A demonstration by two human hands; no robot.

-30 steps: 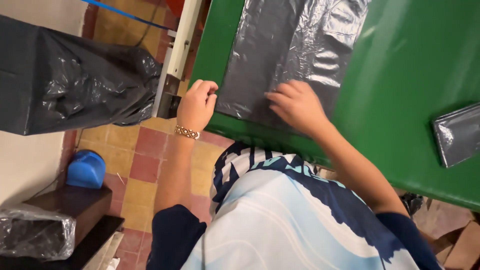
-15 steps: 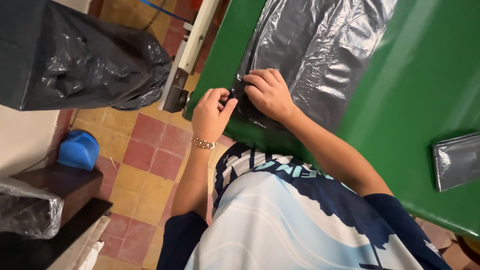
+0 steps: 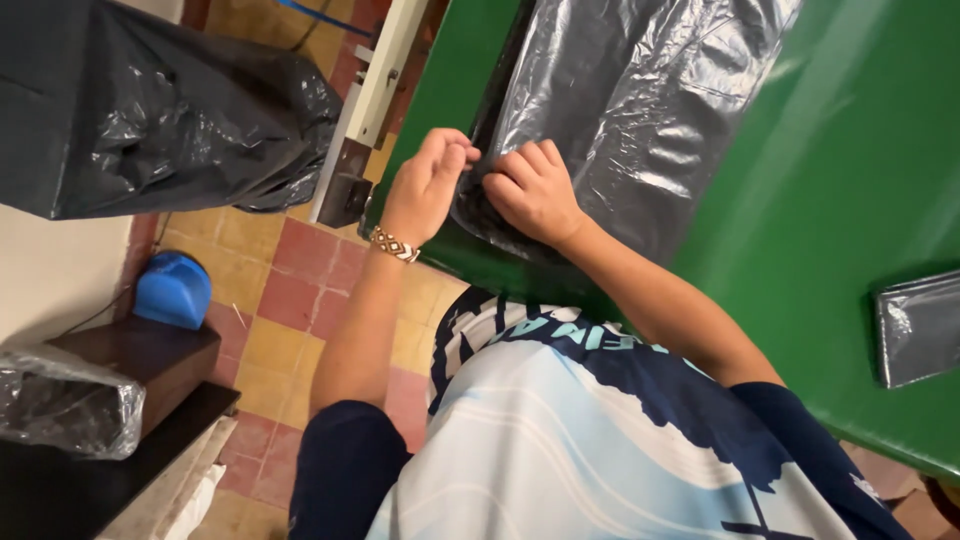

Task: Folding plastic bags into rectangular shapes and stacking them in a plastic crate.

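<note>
A black plastic bag (image 3: 640,110) lies flat on the green table (image 3: 820,200). Its near left corner is at the table's edge. My left hand (image 3: 425,185), with a beaded bracelet on the wrist, pinches that corner from the left. Right beside it, my right hand (image 3: 530,190) pinches the same edge with curled fingers. The fingertips of the two hands almost touch. My blue and white shirt fills the bottom of the view.
A small folded black bag (image 3: 920,325) lies at the table's right. A large bulky black bag (image 3: 150,110) stands at upper left, over a tiled floor. A blue object (image 3: 172,290), dark wooden furniture (image 3: 130,350) and a plastic-wrapped bundle (image 3: 60,400) are at lower left.
My hands, apart along the bag's near edge a second ago, have come together at its left corner and now pinch it.
</note>
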